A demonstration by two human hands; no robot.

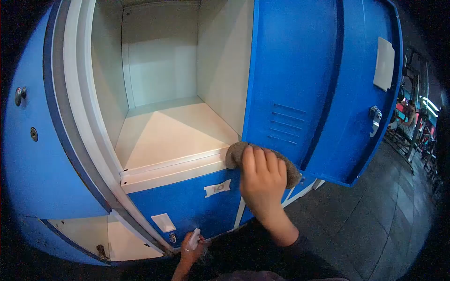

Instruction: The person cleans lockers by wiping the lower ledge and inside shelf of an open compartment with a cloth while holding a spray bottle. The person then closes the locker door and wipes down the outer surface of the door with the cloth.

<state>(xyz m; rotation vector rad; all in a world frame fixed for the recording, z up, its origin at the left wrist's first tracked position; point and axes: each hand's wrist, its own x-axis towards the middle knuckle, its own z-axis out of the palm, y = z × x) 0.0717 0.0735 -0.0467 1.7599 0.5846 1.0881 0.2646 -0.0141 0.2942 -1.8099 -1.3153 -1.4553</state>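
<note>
Gym locker area: blue lockers (295, 70), dark tiled floor (347, 225); blurred frames (407, 152) far right, likely exercise machines.

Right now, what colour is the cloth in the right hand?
The cloth looks greyish brown in the head view.

Grey-brown fabric cloth (235, 154), bunched into a thick roll, slanting down rightward at the right end of the pale front ledge (178, 174). Small white plastic object (194, 238), tilted, partly hidden, before the blue metal door (187, 210).

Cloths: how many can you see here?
1: a brown cloth, held at the front edge of the open locker, beside the open door. Any inside the closed locker would be hidden.
</note>
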